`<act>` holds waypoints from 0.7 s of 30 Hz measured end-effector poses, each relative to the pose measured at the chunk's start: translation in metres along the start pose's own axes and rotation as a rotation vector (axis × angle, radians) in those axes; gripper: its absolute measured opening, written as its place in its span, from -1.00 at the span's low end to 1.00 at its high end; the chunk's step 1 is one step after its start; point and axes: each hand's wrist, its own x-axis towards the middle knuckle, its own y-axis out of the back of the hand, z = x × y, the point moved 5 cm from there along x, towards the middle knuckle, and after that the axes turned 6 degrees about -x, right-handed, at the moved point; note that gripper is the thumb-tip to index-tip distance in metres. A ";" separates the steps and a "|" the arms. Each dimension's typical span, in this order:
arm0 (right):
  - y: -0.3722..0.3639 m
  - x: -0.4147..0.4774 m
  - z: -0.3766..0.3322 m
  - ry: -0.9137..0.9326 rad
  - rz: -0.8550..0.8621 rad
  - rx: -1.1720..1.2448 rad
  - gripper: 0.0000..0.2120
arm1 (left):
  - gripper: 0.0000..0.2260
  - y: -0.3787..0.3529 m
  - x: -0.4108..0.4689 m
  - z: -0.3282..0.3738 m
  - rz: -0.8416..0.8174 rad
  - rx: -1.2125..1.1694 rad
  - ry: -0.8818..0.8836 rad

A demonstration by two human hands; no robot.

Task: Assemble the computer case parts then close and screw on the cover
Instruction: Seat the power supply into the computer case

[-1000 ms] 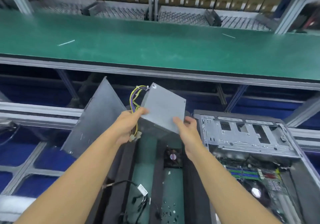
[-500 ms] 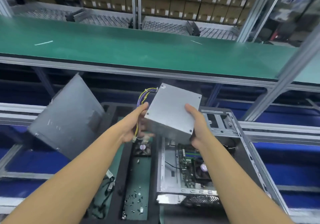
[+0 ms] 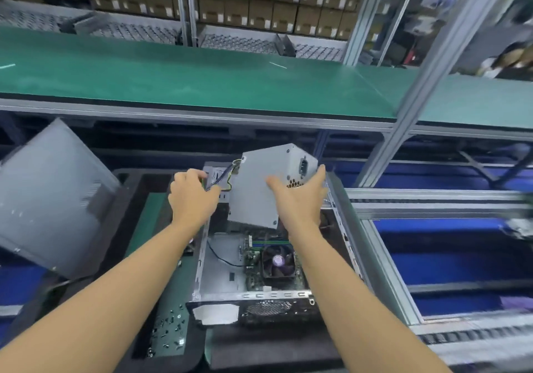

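a grey power supply unit (image 3: pixel 256 188) is hanging in the air over the far half of the open computer case (image 3: pixel 202 271), carried by both hands and touching nothing else. it is sitting tilted, its broad blank face turning up toward the camera, and its long axis is running from the near edge, low over the case, up and away to the far edge. the end face with the power socket (image 3: pixel 302 166) and the honeycomb vents is pointing to the right. the cable bundle (image 3: pixel 227 170) is leaving the box at its far left corner and trailing leftward. the right hand (image 3: pixel 297 196) is clasping the box from the right, thumb lying across the broad face and fingers wrapping over the vented end, so this grip is holding the unit itself. the left hand (image 3: pixel 193 196) is curling round the wires just beside the box, its grip closing on the bundle. the case is lying on its side with the opening facing up, the cpu cooler fan (image 3: pixel 278 260) and the motherboard showing inside. the side cover (image 3: pixel 49 196) is leaning tilted, well apart at the left. loose screws (image 3: pixel 170 326) are lying in a green tray (image 3: pixel 150 228) left of the case. a green conveyor belt (image 3: pixel 202 84) is stretching across behind.
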 end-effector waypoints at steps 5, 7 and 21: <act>-0.012 -0.012 -0.005 0.142 0.086 -0.104 0.09 | -0.56 -0.018 -0.024 0.025 -0.254 -0.316 0.152; -0.015 -0.015 -0.008 0.199 0.107 -0.114 0.08 | -0.30 -0.022 -0.027 0.027 -0.354 -0.362 0.258; -0.057 -0.002 0.056 -0.478 -0.171 0.946 -0.37 | -0.57 -0.024 -0.022 0.001 -0.693 -1.093 0.528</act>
